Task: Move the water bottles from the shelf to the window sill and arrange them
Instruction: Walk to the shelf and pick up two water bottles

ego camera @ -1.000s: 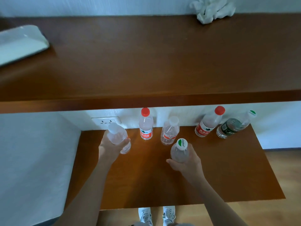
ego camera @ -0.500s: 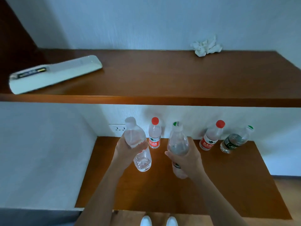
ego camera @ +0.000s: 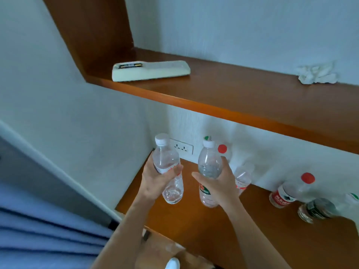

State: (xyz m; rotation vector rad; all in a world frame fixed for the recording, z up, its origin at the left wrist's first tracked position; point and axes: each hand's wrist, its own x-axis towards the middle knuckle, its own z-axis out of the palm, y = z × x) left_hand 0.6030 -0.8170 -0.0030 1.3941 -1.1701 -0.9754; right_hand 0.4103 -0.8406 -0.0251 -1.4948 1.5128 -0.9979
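Gripping one bottle per hand, left hand [ego camera: 155,183] fingers clamped on white-capped bottle [ego camera: 167,167], right hand [ego camera: 217,183] fingers clamped on green-capped bottle [ego camera: 209,164], both raised off lower shelf [ego camera: 252,230]; four bottles left behind right fingers, none delivered

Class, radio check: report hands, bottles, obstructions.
Left hand gripping white-capped bottle; right hand gripping green-labelled bottle. Both lifted off lower shelf. Upper shelf overhead.

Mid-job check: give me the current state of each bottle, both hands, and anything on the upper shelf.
left hand: gripping white-cap bottle, lifted
right hand: gripping green-label bottle, lifted
red-cap bottle behind: mostly hidden
clear bottle: on lower shelf, partly hidden
red-label bottle: standing on lower shelf
dark-label bottle: standing on lower shelf
remote: lying flat on upper shelf
crumpled tissue: on upper shelf
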